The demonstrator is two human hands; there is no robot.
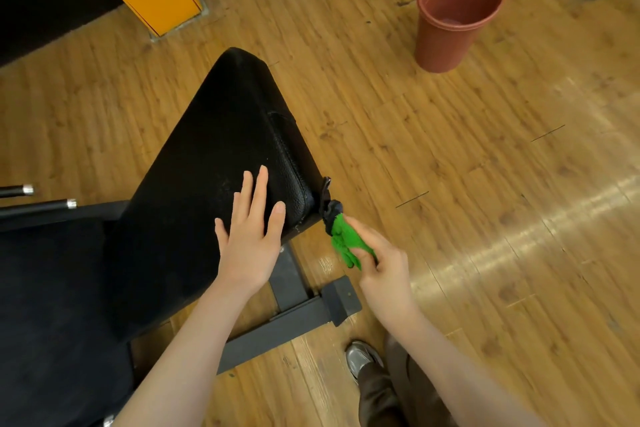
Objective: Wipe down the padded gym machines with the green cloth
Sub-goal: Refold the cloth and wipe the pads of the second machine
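Wooden gym floor [450,184], black padded bench [214,156] at centre.
Left hand [247,236] lies flat, fingers spread, on the bench pad; right hand [381,267] pinches the green cloth [344,239] just beside the bench's right edge.

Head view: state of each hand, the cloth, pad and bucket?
left hand: open, fingers straight, flat on the pad
right hand: grips the green cloth, beside the pad's right edge
green cloth: bunched, dark end against the pad's side edge
black padded bench: tilted, top surface bare apart from the left hand
red-brown bucket: upright on the wood floor, apart from the bench; contents unclear
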